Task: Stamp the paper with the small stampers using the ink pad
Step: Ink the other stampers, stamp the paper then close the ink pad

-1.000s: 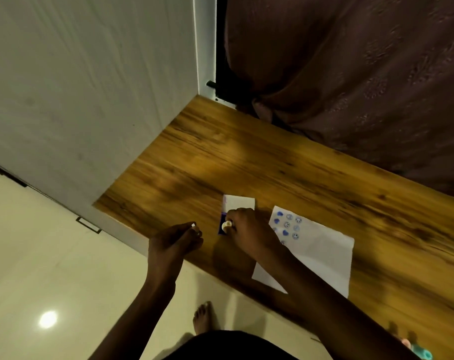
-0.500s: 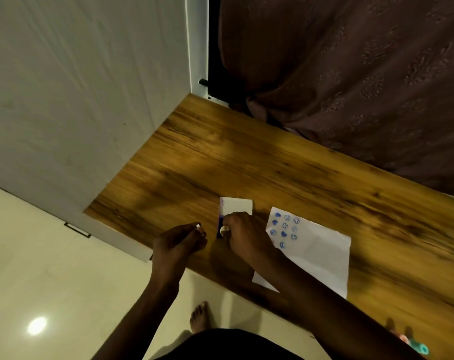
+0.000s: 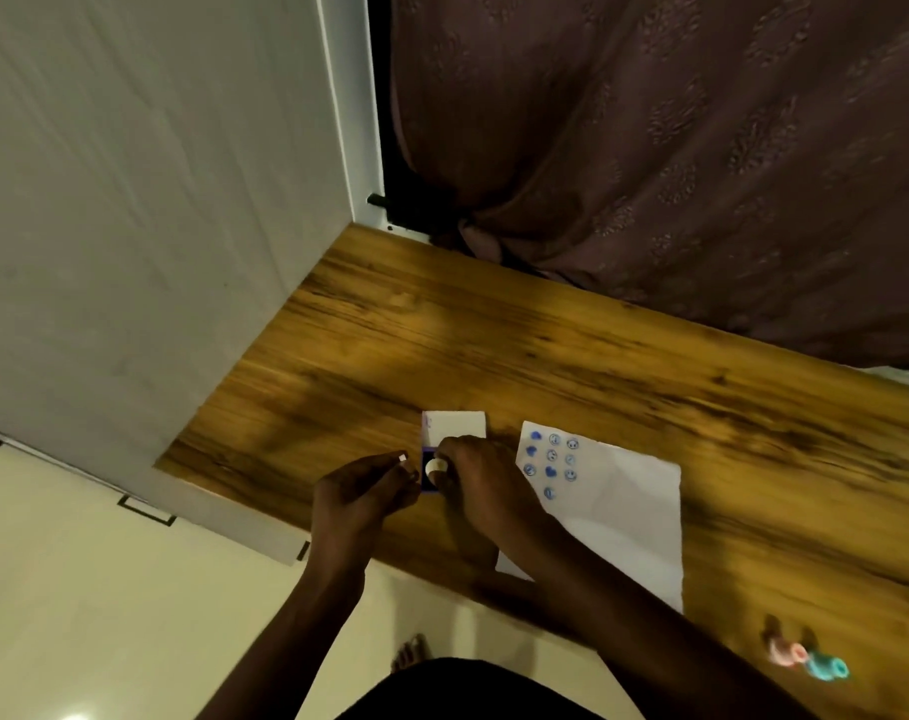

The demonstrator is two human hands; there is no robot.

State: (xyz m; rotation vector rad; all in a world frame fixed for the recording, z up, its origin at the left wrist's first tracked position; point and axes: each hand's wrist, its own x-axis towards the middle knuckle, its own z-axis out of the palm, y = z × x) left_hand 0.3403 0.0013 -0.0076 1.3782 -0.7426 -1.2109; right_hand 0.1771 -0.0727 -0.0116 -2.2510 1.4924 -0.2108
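Note:
A white paper [image 3: 618, 506] with several blue stamp marks near its top left corner lies on the wooden table [image 3: 494, 345]. Left of it sits the small ink pad [image 3: 427, 472], its white lid [image 3: 455, 424] open behind it. My right hand [image 3: 476, 472] holds a small cream-topped stamper [image 3: 436, 466] down on the blue pad. My left hand [image 3: 361, 491] rests at the pad's left edge, fingers pinched on a small white piece [image 3: 402, 457]; what that piece is cannot be told.
Pink and teal stampers [image 3: 805, 659] lie blurred on the table at the lower right. A white wall panel [image 3: 156, 200] bounds the table's left side and a brown curtain [image 3: 676, 148] hangs behind. The table's front edge is right under my wrists.
The view has shifted slightly. My left hand has moved a little closer to the ink pad. My right hand stays on the pad with the stamper.

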